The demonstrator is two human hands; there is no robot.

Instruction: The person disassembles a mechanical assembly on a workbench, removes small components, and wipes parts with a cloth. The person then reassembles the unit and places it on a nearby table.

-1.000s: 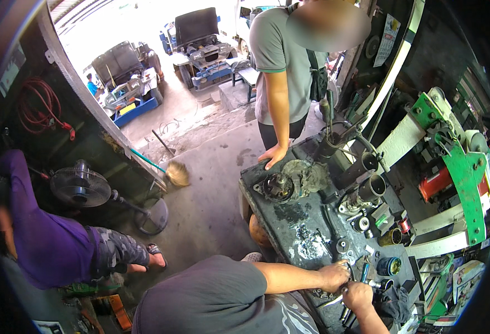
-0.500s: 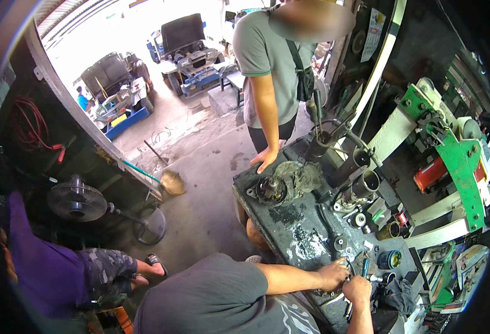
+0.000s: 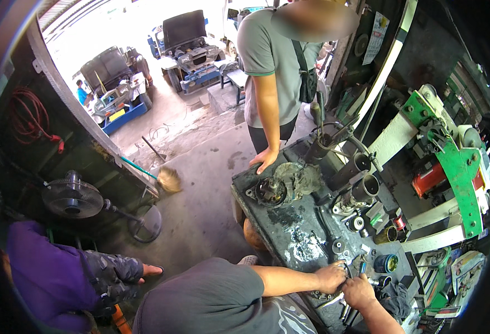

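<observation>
Head view: at the bench's (image 3: 271,225) near right, the left hand (image 3: 330,278) has its fingers closed on a small curved part (image 3: 347,271), apparently to steady it. Right hand (image 3: 359,292) meets it with curled fingers; what it grips is hidden. A blue-handled tool (image 3: 363,267) lies just beyond, seemingly for easy reach. To the right, a blue tin (image 3: 385,263) holds something yellowish; farther off, an upright cylinder (image 3: 316,152) holds long-handled tools (image 3: 321,108), likely to keep them together.
</observation>
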